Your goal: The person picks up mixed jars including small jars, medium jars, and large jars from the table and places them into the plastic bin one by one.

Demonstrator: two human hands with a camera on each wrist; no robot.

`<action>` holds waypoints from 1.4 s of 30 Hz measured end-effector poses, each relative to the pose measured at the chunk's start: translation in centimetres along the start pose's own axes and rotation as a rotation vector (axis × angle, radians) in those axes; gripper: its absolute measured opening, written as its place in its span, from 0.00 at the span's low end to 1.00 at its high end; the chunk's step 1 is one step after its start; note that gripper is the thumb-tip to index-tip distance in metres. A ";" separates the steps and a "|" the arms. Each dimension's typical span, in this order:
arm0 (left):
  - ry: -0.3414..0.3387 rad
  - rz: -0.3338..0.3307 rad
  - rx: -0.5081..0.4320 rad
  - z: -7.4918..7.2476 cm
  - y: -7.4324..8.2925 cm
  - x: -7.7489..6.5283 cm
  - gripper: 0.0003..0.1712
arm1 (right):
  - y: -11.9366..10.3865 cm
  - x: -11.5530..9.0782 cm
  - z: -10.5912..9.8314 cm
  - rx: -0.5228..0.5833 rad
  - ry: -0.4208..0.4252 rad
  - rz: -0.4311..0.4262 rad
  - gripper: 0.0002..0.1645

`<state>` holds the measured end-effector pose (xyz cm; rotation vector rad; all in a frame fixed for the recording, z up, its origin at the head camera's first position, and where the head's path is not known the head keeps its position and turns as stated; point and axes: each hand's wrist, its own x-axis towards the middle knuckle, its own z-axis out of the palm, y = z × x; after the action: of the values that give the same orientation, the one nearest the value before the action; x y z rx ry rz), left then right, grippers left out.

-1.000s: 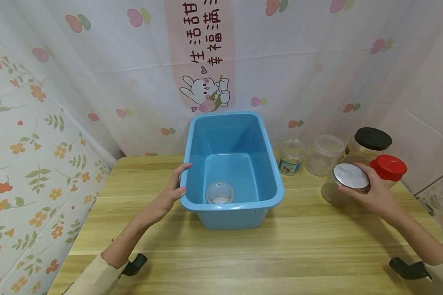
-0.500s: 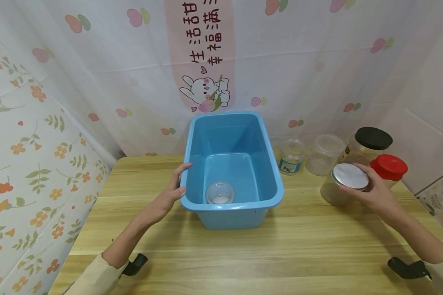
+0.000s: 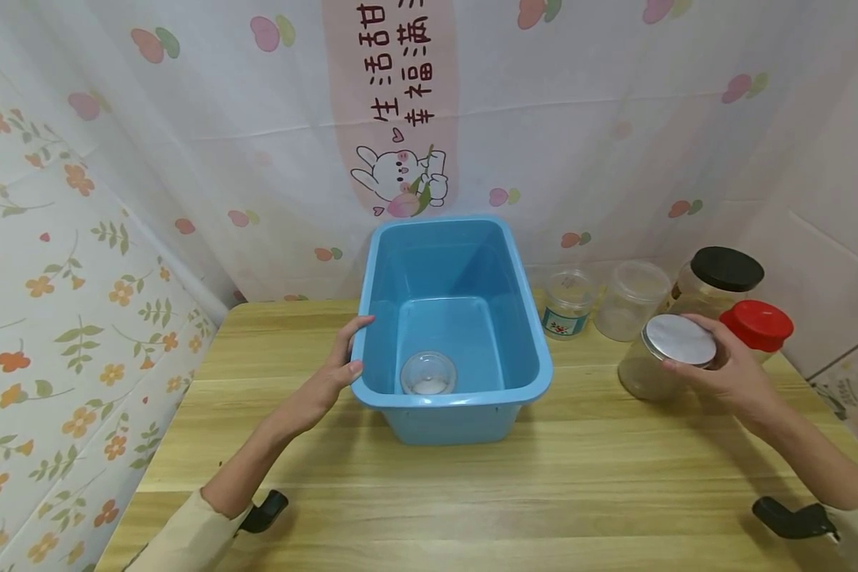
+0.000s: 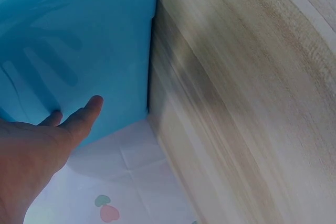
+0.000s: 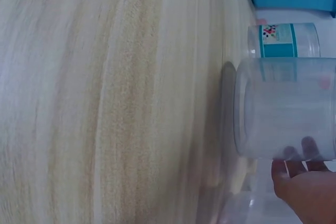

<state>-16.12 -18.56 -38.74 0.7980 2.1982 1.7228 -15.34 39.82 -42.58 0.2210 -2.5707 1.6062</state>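
In the head view my left hand (image 3: 329,373) is at the left rim of a light-blue plastic basin (image 3: 536,381). Its thumb and index fingertip touch the rim, spread apart; in the left wrist view its fingers (image 4: 84,121) extend near the basin's outer wall (image 4: 121,40). A small clear round container (image 3: 429,373) lies inside the basin, towards the front. My right hand (image 3: 732,377) grips a clear jar (image 3: 639,377) with a silver top, fingers behind and thumb in front. A dark shadow lies beside the jar's base in the right wrist view; whether it touches the table cannot be told.
Behind the gripped jar stand a labelled clear jar (image 3: 566,306), a plain clear jar (image 3: 631,302), a black-lidded jar (image 3: 725,270) and a red-lidded jar (image 3: 758,322). A patterned curtain (image 3: 600,159) hangs behind the wooden table (image 3: 457,500).
The gripped jar has shifted very slightly left, with the right hand around it. The left hand keeps its place at the basin rim. The head view has shifted a little.
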 end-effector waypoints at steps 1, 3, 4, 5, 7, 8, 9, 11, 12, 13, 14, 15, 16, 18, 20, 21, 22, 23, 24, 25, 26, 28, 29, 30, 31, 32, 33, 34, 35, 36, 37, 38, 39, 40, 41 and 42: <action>0.000 0.000 0.000 0.0 0.0 0.0 0.36 | 0.0 0.0 0.0 0.009 -0.002 -0.003 0.44; 0.000 0.001 -0.001 0.0 0.0 0.1 0.36 | -0.2 0.1 0.0 0.047 -0.005 -0.009 0.44; 0.000 0.002 -0.001 0.0 0.0 0.1 0.36 | -0.2 0.1 0.1 0.073 -0.005 -0.011 0.44; 0.000 0.004 -0.001 0.0 0.0 0.1 0.36 | -0.3 0.2 0.1 0.096 -0.003 -0.014 0.44; -0.001 0.006 0.001 0.0 -0.1 0.0 0.36 | -0.4 0.3 0.2 0.128 0.000 -0.025 0.44; 0.000 0.007 0.001 0.0 -0.1 0.0 0.36 | -0.5 0.3 0.2 0.145 0.002 -0.027 0.44; 0.001 0.008 0.002 0.0 -0.1 0.0 0.36 | -0.6 0.4 0.3 0.144 0.003 -0.033 0.45; -0.001 0.011 0.001 0.1 -0.2 0.1 0.36 | -0.8 0.4 0.3 0.156 0.003 -0.044 0.45; -0.003 0.012 -0.001 0.1 -0.2 0.1 0.36 | -0.8 0.5 0.3 0.143 0.007 -0.048 0.45; -0.004 0.013 -0.002 0.1 -0.2 0.2 0.36 | -0.9 0.5 0.3 0.136 0.010 -0.051 0.45; -0.005 0.013 -0.003 0.1 -0.2 0.2 0.36 | -1.0 0.5 0.3 0.124 0.014 -0.048 0.46; -0.006 0.014 -0.004 0.1 -0.2 0.2 0.36 | -1.1 0.5 0.3 0.113 0.015 -0.048 0.46; -0.006 0.013 -0.004 0.1 -0.2 0.2 0.36 | -1.2 0.6 0.3 0.118 0.016 -0.043 0.46; -0.003 0.012 -0.001 0.1 -0.2 0.2 0.36 | -1.3 0.6 0.4 0.098 0.018 -0.045 0.46; 0.001 0.011 0.001 0.1 -0.2 0.2 0.36 | -1.4 0.7 0.4 0.111 0.018 -0.051 0.46; 0.002 0.011 0.001 0.1 -0.2 0.2 0.36 | -1.4 0.7 0.5 0.115 0.020 -0.055 0.47; 0.002 0.012 0.001 0.1 -0.1 0.1 0.36 | -1.5 0.8 0.5 0.117 0.024 -0.060 0.47; 0.001 0.012 0.000 0.1 -0.1 0.1 0.36 | -1.5 0.8 0.5 0.114 0.028 -0.065 0.47; 0.000 0.012 0.001 0.1 -0.1 0.1 0.36 | -1.5 0.8 0.5 0.114 0.030 -0.070 0.47; -0.001 0.011 0.001 0.1 -0.1 0.1 0.36 | -1.5 0.8 0.6 0.113 0.031 -0.074 0.48; -0.001 0.011 0.001 0.1 -0.1 0.1 0.36 | -1.5 0.9 0.6 0.115 0.031 -0.077 0.48; -0.001 0.012 0.000 0.1 -0.1 0.1 0.37 | -1.6 1.0 0.6 0.123 0.031 -0.085 0.48; -0.001 0.012 -0.001 0.1 -0.2 0.1 0.37 | -1.6 1.0 0.6 0.124 0.031 -0.088 0.49; -0.001 0.012 -0.002 0.0 -0.2 0.1 0.37 | -1.6 1.0 0.6 0.124 0.033 -0.090 0.49; -0.002 0.011 -0.004 0.0 -0.2 0.0 0.37 | -1.7 1.1 0.6 0.117 0.035 -0.092 0.49; -0.001 0.011 -0.004 0.0 -0.2 0.0 0.37 | -1.7 1.1 0.6 0.115 0.037 -0.092 0.49; -0.002 0.010 -0.003 0.0 -0.2 0.0 0.37 | -1.8 1.1 0.6 0.106 0.038 -0.092 0.49; -0.002 0.010 0.000 0.0 -0.2 0.0 0.37 | -1.8 1.2 0.6 0.092 0.040 -0.091 0.49; -0.002 0.009 0.001 0.0 -0.2 0.0 0.37 | -1.9 1.2 0.6 0.081 0.041 -0.090 0.49; -0.002 0.008 0.005 0.0 -0.2 0.0 0.37 | -2.0 1.2 0.7 0.076 0.041 -0.093 0.49; -0.001 0.007 0.007 0.0 -0.2 0.0 0.37 | -2.1 1.3 0.7 0.081 0.042 -0.099 0.48; -0.001 0.006 0.008 0.0 -0.2 0.0 0.37 | -2.2 1.3 0.7 0.092 0.044 -0.105 0.48; -0.001 0.007 0.008 0.0 -0.2 0.0 0.37 | -2.4 1.3 0.7 0.086 0.048 -0.112 0.48; -0.001 0.007 0.008 0.1 -0.2 0.0 0.37 | -2.6 1.4 0.7 0.084 0.051 -0.119 0.48; -0.001 0.007 0.005 0.1 -0.2 0.0 0.37 | -2.7 1.4 0.7 0.086 0.053 -0.126 0.48; -0.001 0.007 0.003 0.1 -0.2 0.0 0.37 | -2.9 1.4 0.7 0.077 0.057 -0.136 0.49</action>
<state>-16.15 -18.52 -38.91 0.8079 2.2005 1.7224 -16.22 37.88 -40.09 0.3424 -2.3984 1.6386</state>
